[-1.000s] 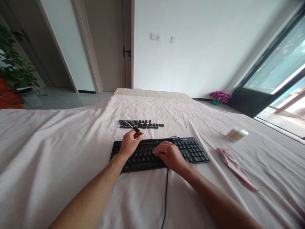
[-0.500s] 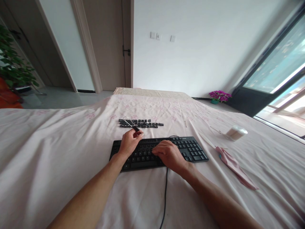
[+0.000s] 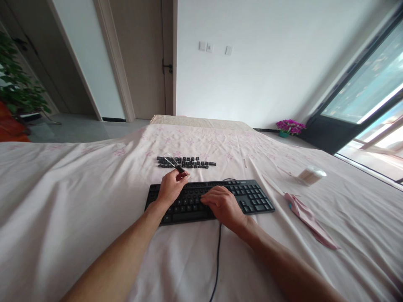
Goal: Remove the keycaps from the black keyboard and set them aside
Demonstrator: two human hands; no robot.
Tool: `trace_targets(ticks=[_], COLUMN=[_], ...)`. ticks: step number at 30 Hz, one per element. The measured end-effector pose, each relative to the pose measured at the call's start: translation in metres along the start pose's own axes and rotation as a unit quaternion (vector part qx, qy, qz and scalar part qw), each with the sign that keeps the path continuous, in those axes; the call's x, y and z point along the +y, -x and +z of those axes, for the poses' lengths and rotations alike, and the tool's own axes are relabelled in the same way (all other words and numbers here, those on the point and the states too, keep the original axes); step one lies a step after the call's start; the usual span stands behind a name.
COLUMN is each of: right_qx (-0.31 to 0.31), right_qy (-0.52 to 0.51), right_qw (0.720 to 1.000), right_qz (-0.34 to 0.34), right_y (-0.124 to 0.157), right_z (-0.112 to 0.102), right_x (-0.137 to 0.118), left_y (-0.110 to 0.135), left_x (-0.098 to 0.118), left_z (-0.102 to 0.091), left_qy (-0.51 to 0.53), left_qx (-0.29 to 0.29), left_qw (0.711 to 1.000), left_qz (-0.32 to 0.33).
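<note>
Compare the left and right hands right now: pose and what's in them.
The left hand holds a black-handled wire tool, its wires pointing toward the loose keycaps; the right hand shows no tool, though whether its fingers pinch something small can't be told.
The left hand is over the keyboard's left part; the right hand is farther right, its fingertips down at the keys.
Both hands are bare and over the keyboard.
</note>
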State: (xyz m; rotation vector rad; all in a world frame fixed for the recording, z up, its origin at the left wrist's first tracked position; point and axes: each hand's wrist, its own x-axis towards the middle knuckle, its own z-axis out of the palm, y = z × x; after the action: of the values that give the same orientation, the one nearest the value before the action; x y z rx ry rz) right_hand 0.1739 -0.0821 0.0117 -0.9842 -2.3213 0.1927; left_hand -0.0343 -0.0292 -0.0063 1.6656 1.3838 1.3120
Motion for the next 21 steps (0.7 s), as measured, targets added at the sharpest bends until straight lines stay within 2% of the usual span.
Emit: trace_targets(ticks=[5, 15, 21], right_qx=[0.027, -0.013, -0.029], right_qy=[-0.004, 0.038, 0.067], right_qw=[1.000, 0.999, 0.997], right_qz=[0.010, -0.017, -0.007], right_y=[0.006, 0.005, 0.009], right_z=[0.004, -0.006, -0.007], right_x=[0.000, -0.010, -0.019], left_y=[0.000, 0.001, 0.002], left_x=[0.001, 0.006, 0.007], left_z=[-0.001, -0.002, -0.002], left_qy=[-0.001, 0.004, 0.004], left_qx=[-0.001, -0.001, 0.001], left_qw=[1.000, 1.000, 1.000], left_qz=[0.003, 0.006, 0.007])
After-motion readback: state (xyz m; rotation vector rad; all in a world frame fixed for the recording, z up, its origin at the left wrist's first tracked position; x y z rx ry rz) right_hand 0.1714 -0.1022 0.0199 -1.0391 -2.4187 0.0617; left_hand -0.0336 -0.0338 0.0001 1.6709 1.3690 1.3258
